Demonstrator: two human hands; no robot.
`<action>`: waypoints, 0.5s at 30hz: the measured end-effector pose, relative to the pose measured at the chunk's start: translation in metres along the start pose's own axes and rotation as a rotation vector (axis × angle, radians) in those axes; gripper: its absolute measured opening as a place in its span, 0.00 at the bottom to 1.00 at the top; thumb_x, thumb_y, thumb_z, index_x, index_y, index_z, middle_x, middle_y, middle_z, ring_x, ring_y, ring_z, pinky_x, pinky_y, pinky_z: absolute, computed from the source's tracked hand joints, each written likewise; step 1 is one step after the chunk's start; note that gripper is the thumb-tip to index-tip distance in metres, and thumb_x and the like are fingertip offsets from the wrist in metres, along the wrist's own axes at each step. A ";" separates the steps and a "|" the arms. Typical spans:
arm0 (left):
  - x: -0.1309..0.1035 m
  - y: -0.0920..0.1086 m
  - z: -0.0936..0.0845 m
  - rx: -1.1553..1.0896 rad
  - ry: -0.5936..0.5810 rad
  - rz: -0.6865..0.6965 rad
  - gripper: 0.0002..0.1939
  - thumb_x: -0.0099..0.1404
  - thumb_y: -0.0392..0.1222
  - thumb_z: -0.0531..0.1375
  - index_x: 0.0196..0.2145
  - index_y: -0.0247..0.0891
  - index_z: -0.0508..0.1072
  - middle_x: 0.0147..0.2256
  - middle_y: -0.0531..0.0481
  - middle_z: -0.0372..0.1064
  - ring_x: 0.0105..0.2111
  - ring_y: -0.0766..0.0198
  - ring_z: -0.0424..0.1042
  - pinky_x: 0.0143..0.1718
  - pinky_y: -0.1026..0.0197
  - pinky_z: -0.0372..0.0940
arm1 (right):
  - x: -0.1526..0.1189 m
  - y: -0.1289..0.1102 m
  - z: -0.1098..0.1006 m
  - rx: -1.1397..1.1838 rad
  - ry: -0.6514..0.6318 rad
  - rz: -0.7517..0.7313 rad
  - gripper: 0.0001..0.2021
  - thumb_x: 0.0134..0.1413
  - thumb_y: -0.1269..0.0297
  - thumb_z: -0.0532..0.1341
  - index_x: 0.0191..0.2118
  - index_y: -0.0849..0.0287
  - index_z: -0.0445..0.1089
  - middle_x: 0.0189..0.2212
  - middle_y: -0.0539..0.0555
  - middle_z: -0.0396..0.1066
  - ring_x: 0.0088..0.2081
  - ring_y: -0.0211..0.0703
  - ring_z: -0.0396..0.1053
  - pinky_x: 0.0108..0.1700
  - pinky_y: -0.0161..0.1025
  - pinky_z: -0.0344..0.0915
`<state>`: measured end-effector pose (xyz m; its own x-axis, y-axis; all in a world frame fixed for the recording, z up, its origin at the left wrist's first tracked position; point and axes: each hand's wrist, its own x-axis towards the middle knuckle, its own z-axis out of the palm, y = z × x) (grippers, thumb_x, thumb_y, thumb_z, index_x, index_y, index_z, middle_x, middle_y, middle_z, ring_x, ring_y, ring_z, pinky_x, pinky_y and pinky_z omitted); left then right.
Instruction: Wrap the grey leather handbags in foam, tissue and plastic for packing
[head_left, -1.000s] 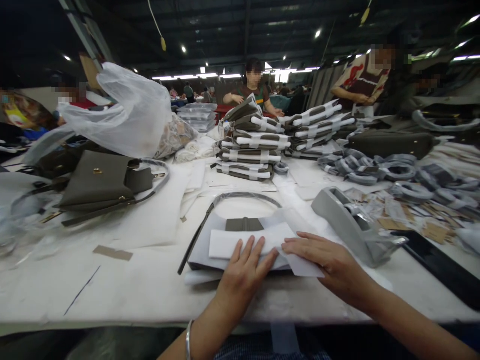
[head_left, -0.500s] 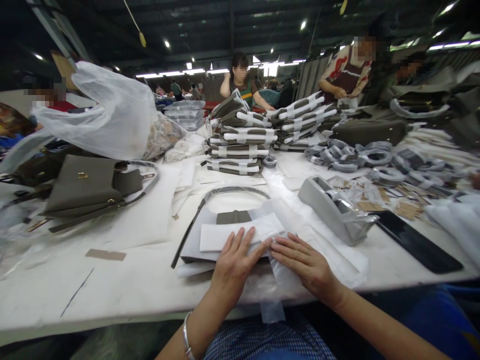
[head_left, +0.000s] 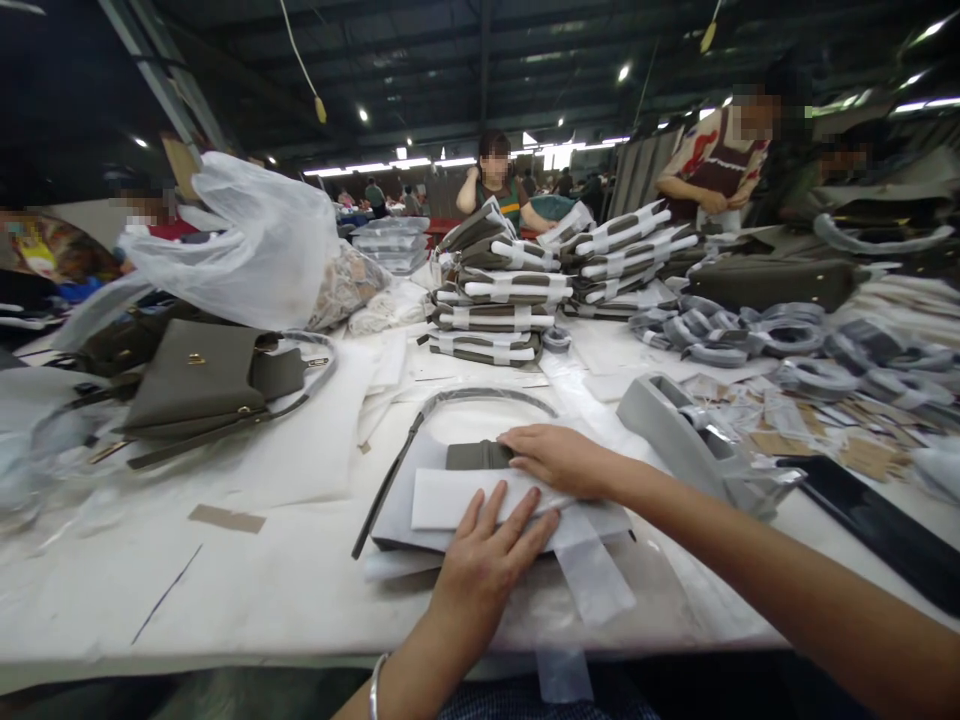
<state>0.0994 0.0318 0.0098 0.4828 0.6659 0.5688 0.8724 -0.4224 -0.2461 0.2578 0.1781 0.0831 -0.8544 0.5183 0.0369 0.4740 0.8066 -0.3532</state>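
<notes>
An olive-grey handbag (head_left: 480, 456) lies flat in front of me, mostly covered by thin white wrapping. Its dark shoulder strap (head_left: 384, 482) arcs around the far and left sides. A folded white foam strip (head_left: 442, 498) rests across it. My left hand (head_left: 491, 550) lies on the strip with fingers spread. My right hand (head_left: 559, 458) reaches over the bag, fingers stretched and laid down at the right end of its exposed grey part. Beneath my right forearm, a translucent strip (head_left: 596, 565) trails toward the table's front edge.
A grey tape dispenser (head_left: 675, 435) and a dark flat object (head_left: 877, 525) stand to the right. Wrapped bags (head_left: 495, 320) are stacked behind. Another handbag (head_left: 202, 385) sits left, near a bulging plastic bag (head_left: 255, 240). Wrapped coiled straps (head_left: 705, 330) lie far right. Co-workers stand beyond.
My right hand has moved from the bag's near right part up to its far middle. My left hand stays on the foam strip. The translucent strip now shows loose at the right.
</notes>
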 end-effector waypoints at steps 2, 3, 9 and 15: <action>0.000 0.000 0.002 0.007 0.041 -0.004 0.21 0.74 0.39 0.50 0.62 0.52 0.64 0.63 0.59 0.61 0.58 0.50 0.67 0.55 0.46 0.68 | 0.014 0.008 0.010 -0.058 -0.092 0.018 0.23 0.67 0.60 0.52 0.62 0.65 0.64 0.60 0.62 0.67 0.60 0.52 0.66 0.61 0.45 0.61; 0.000 0.000 0.004 0.008 0.062 -0.007 0.21 0.74 0.39 0.50 0.62 0.52 0.65 0.63 0.59 0.61 0.58 0.50 0.67 0.55 0.47 0.68 | 0.017 0.011 0.014 -0.071 -0.109 0.026 0.23 0.68 0.60 0.50 0.62 0.65 0.64 0.60 0.62 0.67 0.60 0.52 0.66 0.60 0.44 0.62; -0.004 0.003 0.010 -0.016 0.107 -0.049 0.20 0.74 0.41 0.51 0.61 0.52 0.67 0.64 0.60 0.59 0.59 0.50 0.67 0.57 0.47 0.66 | 0.017 0.016 0.020 -0.179 -0.169 0.135 0.20 0.67 0.66 0.49 0.56 0.65 0.71 0.51 0.66 0.74 0.52 0.56 0.73 0.52 0.45 0.66; -0.005 0.005 0.008 -0.011 0.072 -0.056 0.21 0.73 0.42 0.53 0.62 0.53 0.65 0.65 0.59 0.56 0.60 0.51 0.66 0.56 0.47 0.67 | 0.023 0.014 0.013 -0.289 -0.174 0.250 0.17 0.63 0.65 0.53 0.38 0.67 0.79 0.38 0.72 0.78 0.43 0.65 0.76 0.47 0.53 0.66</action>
<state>0.1017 0.0312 -0.0008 0.4262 0.6432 0.6362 0.8968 -0.3927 -0.2038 0.2418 0.1976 0.0672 -0.7169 0.6725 -0.1841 0.6905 0.7214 -0.0536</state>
